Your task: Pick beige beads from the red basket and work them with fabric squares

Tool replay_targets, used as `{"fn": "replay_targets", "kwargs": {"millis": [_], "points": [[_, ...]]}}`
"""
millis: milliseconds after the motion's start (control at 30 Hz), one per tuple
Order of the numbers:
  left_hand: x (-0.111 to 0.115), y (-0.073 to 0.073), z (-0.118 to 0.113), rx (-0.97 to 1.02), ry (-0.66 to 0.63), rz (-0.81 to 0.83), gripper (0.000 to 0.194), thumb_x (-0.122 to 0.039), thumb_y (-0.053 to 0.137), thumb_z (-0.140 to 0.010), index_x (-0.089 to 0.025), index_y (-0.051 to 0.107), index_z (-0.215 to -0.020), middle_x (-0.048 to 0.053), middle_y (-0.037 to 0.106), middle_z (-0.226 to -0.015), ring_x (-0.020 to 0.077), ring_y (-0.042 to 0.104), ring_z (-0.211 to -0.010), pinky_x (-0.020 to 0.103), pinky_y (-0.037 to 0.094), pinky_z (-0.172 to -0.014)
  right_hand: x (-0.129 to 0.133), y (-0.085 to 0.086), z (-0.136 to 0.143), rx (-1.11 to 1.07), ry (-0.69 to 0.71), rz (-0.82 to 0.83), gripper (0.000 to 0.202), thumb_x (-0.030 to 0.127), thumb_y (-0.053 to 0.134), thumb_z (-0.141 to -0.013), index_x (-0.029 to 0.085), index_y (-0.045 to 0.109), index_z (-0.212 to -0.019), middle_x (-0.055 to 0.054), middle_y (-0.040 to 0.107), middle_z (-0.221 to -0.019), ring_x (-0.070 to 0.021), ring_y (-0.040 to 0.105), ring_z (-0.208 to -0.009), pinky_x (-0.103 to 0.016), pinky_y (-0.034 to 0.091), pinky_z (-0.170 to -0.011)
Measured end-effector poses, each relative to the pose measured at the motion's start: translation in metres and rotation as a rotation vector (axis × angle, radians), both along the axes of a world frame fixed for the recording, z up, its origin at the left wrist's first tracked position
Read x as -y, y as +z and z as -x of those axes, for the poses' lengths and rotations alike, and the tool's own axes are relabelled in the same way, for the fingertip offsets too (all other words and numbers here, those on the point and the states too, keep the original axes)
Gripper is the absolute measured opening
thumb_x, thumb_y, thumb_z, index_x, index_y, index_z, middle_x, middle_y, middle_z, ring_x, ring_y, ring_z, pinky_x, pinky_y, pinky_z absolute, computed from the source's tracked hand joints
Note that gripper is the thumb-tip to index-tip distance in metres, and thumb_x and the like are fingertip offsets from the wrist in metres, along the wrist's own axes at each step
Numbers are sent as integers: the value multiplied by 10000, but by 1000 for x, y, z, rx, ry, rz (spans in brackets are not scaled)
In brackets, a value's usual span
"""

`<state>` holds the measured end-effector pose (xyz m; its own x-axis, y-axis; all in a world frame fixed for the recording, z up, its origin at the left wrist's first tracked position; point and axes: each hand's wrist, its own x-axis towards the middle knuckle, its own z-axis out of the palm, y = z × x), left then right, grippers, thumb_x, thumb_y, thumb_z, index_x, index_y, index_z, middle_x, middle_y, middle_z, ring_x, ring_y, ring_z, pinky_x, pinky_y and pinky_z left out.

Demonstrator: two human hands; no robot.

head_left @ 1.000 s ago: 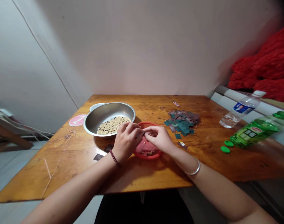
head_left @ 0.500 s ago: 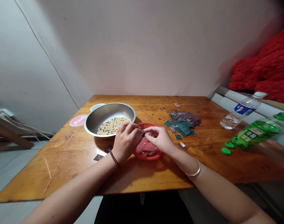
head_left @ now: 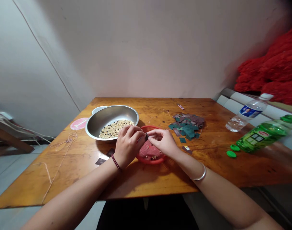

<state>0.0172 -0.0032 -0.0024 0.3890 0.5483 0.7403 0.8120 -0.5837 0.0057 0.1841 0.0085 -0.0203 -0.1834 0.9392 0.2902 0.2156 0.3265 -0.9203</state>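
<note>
Above a red plastic basket point(head_left: 151, 162), my left hand point(head_left: 128, 143) and my right hand point(head_left: 163, 142) come together, fingertips almost meeting. Pinched between them is a small dark piece point(head_left: 146, 136), too small to make out well; both hands appear closed on it. A few pale and dark beads point(head_left: 151, 157) lie on the red mesh in the basket. To the left stands a steel bowl point(head_left: 94, 127), its bottom covered with cream and black beads point(head_left: 116, 128). My left fingers hide part of its near right rim.
Right of the basket lies a pile of green and brown squares point(head_left: 188, 126). Farther right are a clear bottle point(head_left: 248, 113), a green bottle point(head_left: 261, 137) and two green caps point(head_left: 233, 150). Tangled string point(head_left: 66, 140), a pink disc point(head_left: 79, 124) and dark squares point(head_left: 101, 160) lie left.
The view has shifted very slightly. Both hands stay over the basket, their fingers moving a little around the small dark piece, which shows somewhat more now.
</note>
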Motion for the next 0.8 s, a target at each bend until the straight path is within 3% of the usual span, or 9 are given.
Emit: {"fn": "replay_targets", "kwargs": {"millis": [800], "points": [[1, -2, 0, -21, -15, 10, 76, -270, 581, -824, -241, 643, -856, 13, 642, -951, 189, 516, -953, 374, 378, -890, -1, -1, -1, 30, 1, 18, 208, 216, 587, -737, 150, 703, -897, -73, 714, -828, -161, 651, -691, -271, 523, -650]]}}
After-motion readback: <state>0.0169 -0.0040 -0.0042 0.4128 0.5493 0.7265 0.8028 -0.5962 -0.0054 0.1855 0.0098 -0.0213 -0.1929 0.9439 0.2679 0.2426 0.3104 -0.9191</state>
